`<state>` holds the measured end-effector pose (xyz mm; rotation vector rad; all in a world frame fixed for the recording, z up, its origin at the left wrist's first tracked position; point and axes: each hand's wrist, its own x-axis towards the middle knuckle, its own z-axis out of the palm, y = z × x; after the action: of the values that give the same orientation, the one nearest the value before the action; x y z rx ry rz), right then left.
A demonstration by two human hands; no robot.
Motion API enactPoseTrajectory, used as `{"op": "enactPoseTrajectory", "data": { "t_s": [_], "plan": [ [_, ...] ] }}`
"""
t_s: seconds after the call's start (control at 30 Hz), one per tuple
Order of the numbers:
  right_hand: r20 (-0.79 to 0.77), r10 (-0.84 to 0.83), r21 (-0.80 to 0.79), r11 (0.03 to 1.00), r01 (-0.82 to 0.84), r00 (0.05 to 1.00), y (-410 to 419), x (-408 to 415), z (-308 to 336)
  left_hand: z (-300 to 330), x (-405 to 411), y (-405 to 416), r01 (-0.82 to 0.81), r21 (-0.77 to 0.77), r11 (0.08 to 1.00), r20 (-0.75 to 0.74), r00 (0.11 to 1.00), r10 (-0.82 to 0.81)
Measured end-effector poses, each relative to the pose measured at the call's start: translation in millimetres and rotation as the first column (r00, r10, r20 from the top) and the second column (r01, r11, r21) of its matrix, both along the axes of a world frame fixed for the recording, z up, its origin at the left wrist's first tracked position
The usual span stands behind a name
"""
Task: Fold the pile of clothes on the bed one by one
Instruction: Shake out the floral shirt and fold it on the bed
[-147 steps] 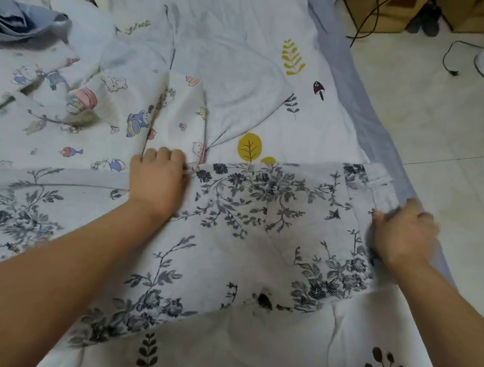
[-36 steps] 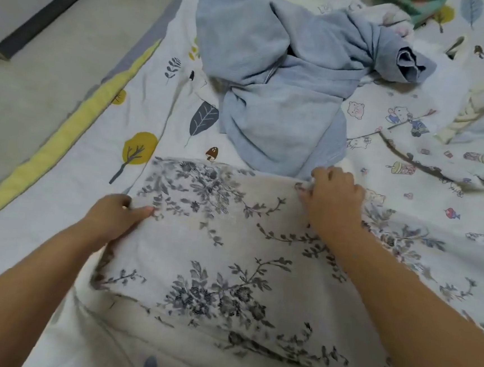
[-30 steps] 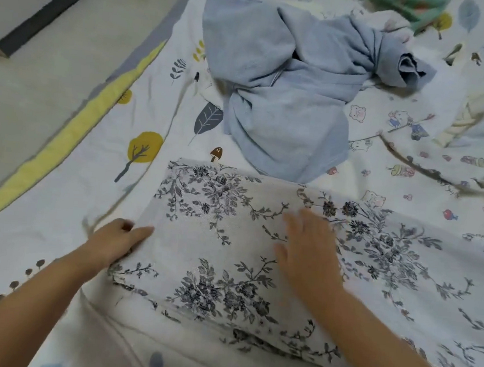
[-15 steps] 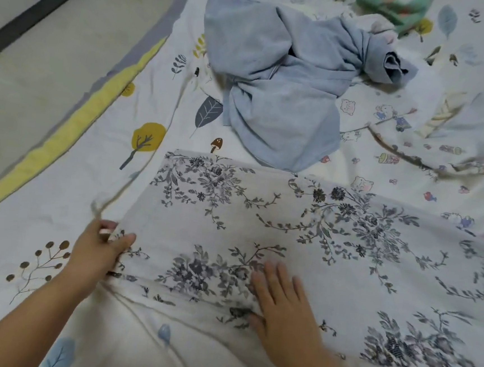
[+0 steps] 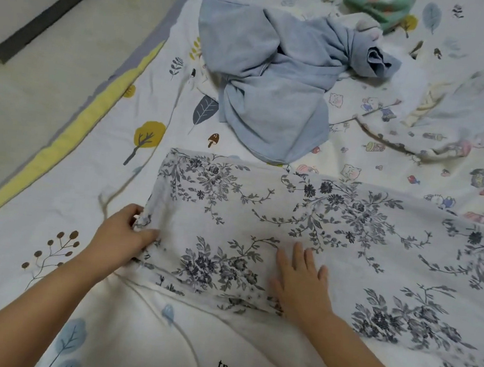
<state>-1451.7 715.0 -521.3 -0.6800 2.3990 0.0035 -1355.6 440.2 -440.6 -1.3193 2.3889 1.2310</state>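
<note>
Meanwhile, on a bed (image 5: 57, 205) covered in a leaf-and-tree print sheet, a person works on one garment from the pile: a white floral garment (image 5: 303, 232) printed with grey-blue flowers, spread flat across the near part of the mattress. Its long axis runs left to right across the view, from a narrow end at the left out past the right edge of the frame. The left hand (image 5: 122, 235) sits at that narrow end and is the nearer hand to it, fingers curled and pinching the bunched edge of the cloth. The right hand (image 5: 299, 279) lies just beside it toward the middle, palm down, fingers straight and slightly spread, pressing the fabric flat near its front edge and holding nothing. The bulk of the garment therefore stretches away to the right of both hands, which suggests the next fold would carry the pinched left end over toward the right, with the flat hand serving as the anchor or crease line. Farther up the bed, well apart from the hands, a crumpled light blue garment (image 5: 273, 77) waits unfolded, touching a cartoon-print cloth (image 5: 384, 143); a green item (image 5: 376, 5) lies at the top edge.
</note>
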Motion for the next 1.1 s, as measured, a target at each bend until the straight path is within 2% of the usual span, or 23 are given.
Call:
{"op": "enactPoseTrajectory", "data": {
  "t_s": [0.07,0.1,0.17,0.23,0.3,0.37,0.4,0.43,0.5,0.57,0.63,0.7,0.77,0.83,0.9,0.97,1.0,1.07,1.1],
  "plan": [
    [0.133,-0.168,-0.263,0.944,0.199,0.977,-6.0,-6.9,19.4,16.5,-10.1,19.1,0.091,-0.033,0.995,-0.019,0.996,-0.092],
    [0.246,-0.269,-0.380,0.857,0.348,0.931,-8.5,-10.7,30.3,24.7,-15.6,30.6,0.145,-0.057,0.988,-0.023,0.989,-0.146],
    [0.503,-0.382,-0.477,0.626,0.617,0.775,-15.1,-18.6,51.8,38.4,-25.7,55.7,0.259,-0.153,0.954,-0.029,0.963,-0.267],
    [0.762,-0.343,-0.409,0.402,0.819,0.549,-21.1,-26.8,68.3,48.0,-33.2,85.3,0.358,-0.234,0.904,-0.057,0.923,-0.380],
    [0.921,-0.204,-0.271,0.273,0.923,0.331,-23.5,-38.0,78.9,50.1,-37.2,119.2,0.455,-0.277,0.846,-0.103,0.862,-0.497],
    [0.971,-0.120,-0.185,0.166,0.969,0.206,-22.2,-50.2,87.0,43.6,-39.3,152.7,0.551,-0.325,0.768,-0.124,0.781,-0.612],
    [0.973,-0.134,-0.170,0.121,0.978,0.186,-20.2,-54.4,88.5,39.1,-39.5,167.7,0.599,-0.324,0.732,-0.122,0.740,-0.661],
    [0.956,-0.194,-0.202,0.110,0.973,0.220,-17.4,-58.2,86.4,35.3,-39.2,180.2,0.649,-0.290,0.704,-0.119,0.705,-0.699],
    [0.813,-0.425,-0.331,0.227,0.916,0.399,-7.6,-63.0,79.9,28.1,-38.6,195.8,0.743,-0.154,0.651,-0.116,0.641,-0.759],
    [0.681,-0.531,-0.389,0.322,0.863,0.505,8.5,-65.4,73.2,23.6,-38.5,198.6,0.758,-0.064,0.650,-0.193,0.629,-0.753],
    [0.628,-0.527,-0.453,0.352,0.819,0.574,27.8,-68.6,75.9,23.5,-39.8,195.1,0.675,-0.062,0.735,-0.324,0.683,-0.654],
    [0.564,-0.498,-0.542,0.379,0.750,0.659,51.4,-72.7,84.1,23.0,-41.5,188.7,0.526,-0.066,0.848,-0.439,0.748,-0.498],
    [0.533,-0.455,-0.636,0.341,0.692,0.713,78.2,-78.0,93.7,16.7,-45.7,180.7,0.399,-0.101,0.911,-0.503,0.770,-0.393],
    [0.574,-0.464,-0.659,0.226,0.717,0.674,105.5,-85.3,93.9,4.2,-53.1,174.7,0.333,-0.154,0.930,-0.472,0.803,-0.365],
    [0.584,-0.576,-0.588,0.185,0.787,0.572,125.0,-91.4,81.5,-14.0,-59.5,170.9,0.333,-0.197,0.922,-0.326,0.865,-0.381],
    [0.527,-0.696,-0.436,0.273,0.858,0.489,136.5,-92.6,65.2,-34.0,-63.1,170.6,0.367,-0.192,0.910,-0.102,0.915,-0.390],
    [0.500,-0.728,-0.356,0.322,0.877,0.470,139.8,-91.7,56.3,-42.0,-64.2,171.6,0.371,-0.143,0.917,-0.001,0.927,-0.375],
    [0.484,-0.750,-0.276,0.358,0.892,0.451,141.3,-88.2,45.1,-52.1,-67.4,177.2,0.297,-0.010,0.955,0.104,0.950,-0.294],
    [0.450,-0.755,-0.281,0.387,0.878,0.477,141.0,-87.7,43.1,-55.8,-69.0,181.3,0.257,0.059,0.964,0.117,0.958,-0.263]
  ]
}}
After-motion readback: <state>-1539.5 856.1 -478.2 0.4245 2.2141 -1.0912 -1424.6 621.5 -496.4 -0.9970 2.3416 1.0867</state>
